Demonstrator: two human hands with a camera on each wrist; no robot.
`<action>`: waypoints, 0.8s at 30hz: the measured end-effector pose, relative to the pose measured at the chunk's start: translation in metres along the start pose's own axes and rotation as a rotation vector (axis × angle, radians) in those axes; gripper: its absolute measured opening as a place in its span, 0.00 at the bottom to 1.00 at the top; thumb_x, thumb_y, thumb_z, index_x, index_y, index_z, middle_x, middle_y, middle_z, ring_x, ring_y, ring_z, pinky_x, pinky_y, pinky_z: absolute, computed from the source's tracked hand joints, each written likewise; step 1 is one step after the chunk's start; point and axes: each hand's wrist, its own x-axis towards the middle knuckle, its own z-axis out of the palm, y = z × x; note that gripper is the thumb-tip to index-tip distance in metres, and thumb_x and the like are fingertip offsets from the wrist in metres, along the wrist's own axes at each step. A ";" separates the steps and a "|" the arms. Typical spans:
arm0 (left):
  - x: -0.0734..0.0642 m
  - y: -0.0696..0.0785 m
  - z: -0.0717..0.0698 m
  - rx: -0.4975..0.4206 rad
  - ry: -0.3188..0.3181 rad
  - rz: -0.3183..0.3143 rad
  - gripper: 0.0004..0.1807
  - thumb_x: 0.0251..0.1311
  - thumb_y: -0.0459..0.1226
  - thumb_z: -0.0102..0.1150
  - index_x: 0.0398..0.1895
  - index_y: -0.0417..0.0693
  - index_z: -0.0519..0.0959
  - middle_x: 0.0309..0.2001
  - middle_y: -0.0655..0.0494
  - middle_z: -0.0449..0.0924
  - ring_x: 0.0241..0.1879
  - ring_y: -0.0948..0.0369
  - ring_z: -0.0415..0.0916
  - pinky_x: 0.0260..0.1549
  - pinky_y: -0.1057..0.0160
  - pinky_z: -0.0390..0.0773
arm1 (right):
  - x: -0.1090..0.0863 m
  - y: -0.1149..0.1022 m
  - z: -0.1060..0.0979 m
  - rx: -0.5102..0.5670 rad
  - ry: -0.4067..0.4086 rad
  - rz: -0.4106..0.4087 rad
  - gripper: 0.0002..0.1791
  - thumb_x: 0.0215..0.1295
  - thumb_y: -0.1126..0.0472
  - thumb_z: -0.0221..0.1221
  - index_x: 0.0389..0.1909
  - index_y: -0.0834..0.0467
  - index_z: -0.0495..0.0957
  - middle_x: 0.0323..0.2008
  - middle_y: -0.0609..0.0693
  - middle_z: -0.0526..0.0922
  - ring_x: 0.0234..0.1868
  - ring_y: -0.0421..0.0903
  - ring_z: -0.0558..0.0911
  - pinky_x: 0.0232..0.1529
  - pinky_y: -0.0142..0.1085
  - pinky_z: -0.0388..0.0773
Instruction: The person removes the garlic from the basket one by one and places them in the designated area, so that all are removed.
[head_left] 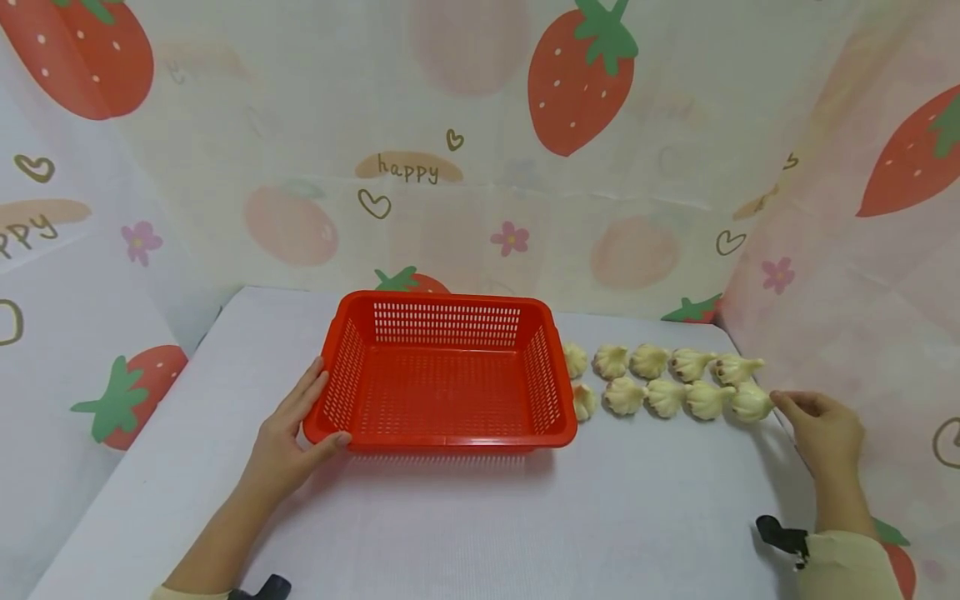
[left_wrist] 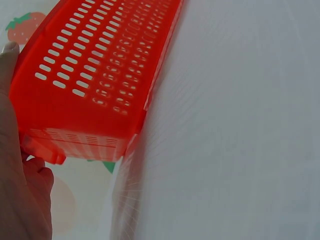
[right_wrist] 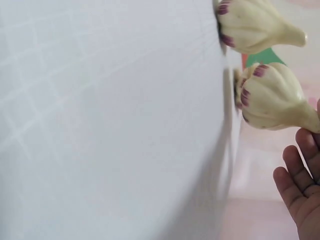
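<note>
A red plastic basket (head_left: pixel 450 440) with slotted walls stands on the white table, with nothing inside it. My left hand (head_left: pixel 279 450) grips its left end, the thumb over the front corner of the rim and the fingers along the side. Two rows of garlic bulbs (head_left: pixel 664 398) lie to the right of the basket. At the right end of the front row, my right hand (head_left: pixel 828 433) pinches the stem of a garlic bulb (right_wrist: pixel 272 97) between thumb and fingertips. In the right wrist view the other fingers are spread loosely below the stem.
The basket's right rim partly hides the leftmost garlic bulbs (head_left: pixel 583 402). Cloth printed with strawberries (head_left: pixel 581 83) hangs behind and on both sides of the white table (head_left: pixel 525 533). Black straps show at both wrists.
</note>
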 end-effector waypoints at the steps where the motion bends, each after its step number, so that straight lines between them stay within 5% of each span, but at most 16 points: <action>1: 0.000 0.000 0.000 -0.001 0.001 -0.001 0.53 0.49 0.38 0.80 0.79 0.48 0.61 0.80 0.54 0.57 0.79 0.58 0.55 0.58 0.85 0.61 | 0.000 0.001 0.002 0.000 -0.004 -0.005 0.32 0.65 0.37 0.65 0.50 0.64 0.85 0.19 0.15 0.71 0.24 0.28 0.72 0.25 0.28 0.71; 9: 0.000 -0.001 0.001 0.010 -0.001 -0.009 0.53 0.49 0.38 0.80 0.80 0.50 0.61 0.81 0.55 0.57 0.79 0.66 0.52 0.59 0.84 0.60 | 0.003 0.005 0.010 -0.041 0.011 -0.038 0.32 0.66 0.38 0.64 0.52 0.64 0.85 0.19 0.11 0.68 0.28 0.22 0.68 0.30 0.27 0.68; 24: 0.000 -0.002 0.000 0.020 -0.002 0.008 0.54 0.49 0.38 0.81 0.80 0.49 0.61 0.81 0.54 0.57 0.79 0.66 0.52 0.59 0.84 0.60 | 0.010 0.005 0.018 -0.046 0.007 0.010 0.32 0.66 0.37 0.64 0.54 0.61 0.85 0.21 0.12 0.66 0.31 0.22 0.67 0.35 0.28 0.68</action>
